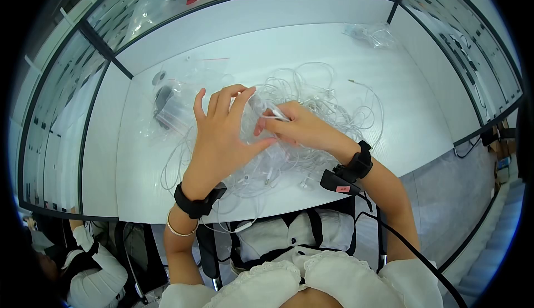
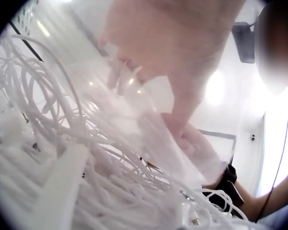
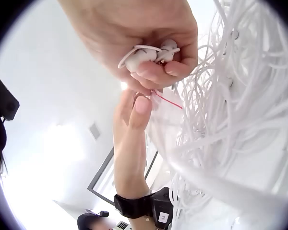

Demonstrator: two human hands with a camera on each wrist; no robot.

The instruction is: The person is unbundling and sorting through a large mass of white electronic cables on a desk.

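Note:
My right hand has its fingers curled round white wired earphones, with the earbuds showing in its palm in the right wrist view. Opposite it, my left hand spreads its fingers, thumb held out straight. A clear plastic bag with a thin red strip hangs between the two hands, at the left hand's fingertips. Below both hands lies a big tangle of white earphone cables, some with metal plugs.
Clear plastic bags with grey items lie left of the cables. Another clear bag is at the back right of the white table. Low partitions enclose the table. A person sits at lower left.

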